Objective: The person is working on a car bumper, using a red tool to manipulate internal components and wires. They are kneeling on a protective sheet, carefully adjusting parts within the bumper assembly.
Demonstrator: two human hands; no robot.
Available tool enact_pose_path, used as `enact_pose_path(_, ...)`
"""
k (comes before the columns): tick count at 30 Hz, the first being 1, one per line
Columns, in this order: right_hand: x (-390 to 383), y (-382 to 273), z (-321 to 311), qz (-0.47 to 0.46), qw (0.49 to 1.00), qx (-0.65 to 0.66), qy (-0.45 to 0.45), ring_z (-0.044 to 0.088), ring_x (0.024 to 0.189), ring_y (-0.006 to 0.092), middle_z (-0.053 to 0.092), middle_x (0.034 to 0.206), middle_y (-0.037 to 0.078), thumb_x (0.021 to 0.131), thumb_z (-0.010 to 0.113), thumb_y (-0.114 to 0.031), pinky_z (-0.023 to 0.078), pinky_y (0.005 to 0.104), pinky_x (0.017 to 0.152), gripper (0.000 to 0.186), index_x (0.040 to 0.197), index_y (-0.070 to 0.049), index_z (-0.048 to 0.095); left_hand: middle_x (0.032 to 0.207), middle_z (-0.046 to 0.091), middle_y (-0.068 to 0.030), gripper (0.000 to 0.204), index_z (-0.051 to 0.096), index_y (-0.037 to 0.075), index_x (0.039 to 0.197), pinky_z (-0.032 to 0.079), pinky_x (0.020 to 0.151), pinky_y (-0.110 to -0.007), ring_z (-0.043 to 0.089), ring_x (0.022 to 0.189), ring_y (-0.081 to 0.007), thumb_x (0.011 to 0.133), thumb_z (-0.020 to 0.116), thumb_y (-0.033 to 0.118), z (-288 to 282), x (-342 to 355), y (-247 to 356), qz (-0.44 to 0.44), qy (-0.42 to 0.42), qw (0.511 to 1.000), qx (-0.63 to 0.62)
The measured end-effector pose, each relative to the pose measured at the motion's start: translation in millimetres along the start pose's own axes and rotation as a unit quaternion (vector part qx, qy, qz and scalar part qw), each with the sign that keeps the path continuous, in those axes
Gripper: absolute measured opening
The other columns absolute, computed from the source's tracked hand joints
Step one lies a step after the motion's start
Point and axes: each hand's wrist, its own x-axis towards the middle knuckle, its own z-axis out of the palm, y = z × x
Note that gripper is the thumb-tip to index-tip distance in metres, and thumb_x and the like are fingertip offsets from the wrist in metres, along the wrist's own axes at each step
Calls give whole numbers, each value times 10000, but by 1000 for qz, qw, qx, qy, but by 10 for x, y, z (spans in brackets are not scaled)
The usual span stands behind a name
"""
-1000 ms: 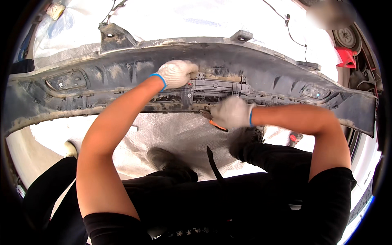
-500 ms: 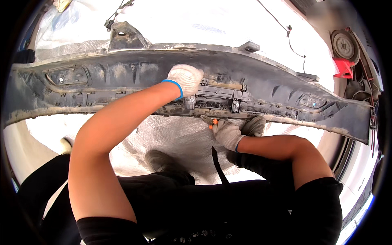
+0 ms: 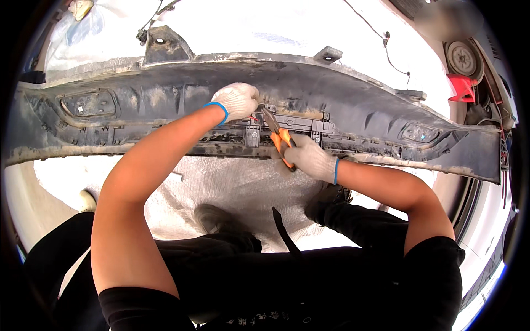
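A dirty black car bumper [image 3: 353,94] lies across in front of me, its ribbed inner side showing. At its middle sits a black plastic bracket [image 3: 301,122]. My left hand [image 3: 238,100], in a white knit glove with a blue cuff, is closed at the bracket's left end; what its fingers hold is hidden. A small red bit [image 3: 254,117] shows just below them. My right hand [image 3: 310,157], gloved likewise, grips pliers [image 3: 281,135] by their orange-and-black handles. The jaws point up and left, their tip at the bracket close to my left fingers.
White sheeting [image 3: 237,182] covers the ground under and around the bumper. Thin black cables [image 3: 386,44] lie beyond it. At the far right are a wheel [image 3: 462,58] and a red part [image 3: 461,88]. Another person's dark-clothed leg [image 3: 61,243] is at the left.
My right hand has brought the pliers up from the bumper's near edge to the bracket, beside my left hand. My left hand has shifted slightly left.
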Motion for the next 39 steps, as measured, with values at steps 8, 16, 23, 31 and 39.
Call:
enact_pose_path(8, 291, 20, -55, 52, 958, 259, -109, 675, 890, 334, 620, 1080, 203, 755, 517, -4, 561, 432, 750, 204, 932, 55, 599, 1057, 728, -163, 279, 752, 77, 1027, 525, 918, -450, 676, 1030, -352, 876, 601, 256, 15, 7, -125, 6, 3, 1000, 15)
enact_pose_path(16, 476, -171, -92, 58, 952, 279, -116, 701, 845, 303, 644, 997, 161, 779, 548, -53, 606, 429, 749, 275, 1022, 49, 626, 1046, 725, -164, 273, 748, 91, 1035, 527, 909, -457, 674, 1015, -358, 889, 590, 258, -90, -34, -30, -7, -32, 999, 12)
enact_pose_path(23, 558, -234, -130, 78, 970, 208, -97, 687, 834, 279, 643, 1009, 155, 834, 572, -96, 593, 407, 719, 216, 1003, 32, 611, 1038, 721, -190, 281, 740, 84, 1057, 551, 896, -481, 682, 998, -389, 894, 536, 189, -93, -46, -27, 40, -35, 995, 82)
enact_pose_path(31, 436, -440, 58, 81, 996, 44, 8, 647, 689, 198, 653, 849, 110, 852, 657, -189, 538, 352, 612, 264, 1013, 19, 625, 908, 717, -207, 232, 728, 51, 955, 563, 819, -509, 699, 896, -400, 882, 535, 156, 16, -48, -108, 103, 19, 985, 136)
enact_pose_path(39, 420, -566, 36, 90, 988, -120, 28, 591, 622, 242, 637, 696, 144, 806, 574, -171, 468, 413, 583, 233, 770, 47, 648, 792, 697, -186, 123, 693, 25, 847, 575, 690, -499, 705, 766, -377, 820, 602, 103, 92, -51, -120, 163, 63, 966, 192)
